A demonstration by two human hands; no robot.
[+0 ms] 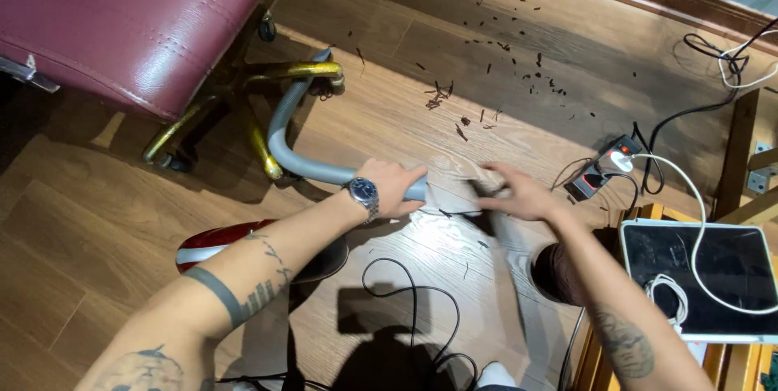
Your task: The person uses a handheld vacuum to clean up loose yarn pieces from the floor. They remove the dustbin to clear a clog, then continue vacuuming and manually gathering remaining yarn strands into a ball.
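We see one grey vacuum hose (301, 152) curving out from under the maroon chair (138, 22) at ten o'clock and running toward the centre of the wooden floor (502, 26). Our left hand (393, 184) wraps its fingers shut around the hose end. Our right hand (519, 195), at three o'clock from the left, pinches a dark part just beside that end; blur hides whether the two pieces touch. The hose is smooth, ribless, bent in one wide arc. One red canister (219, 241) sits at seven o'clock, one power strip (604, 166) at two o'clock, and one tablet (701, 269) lies at four o'clock.
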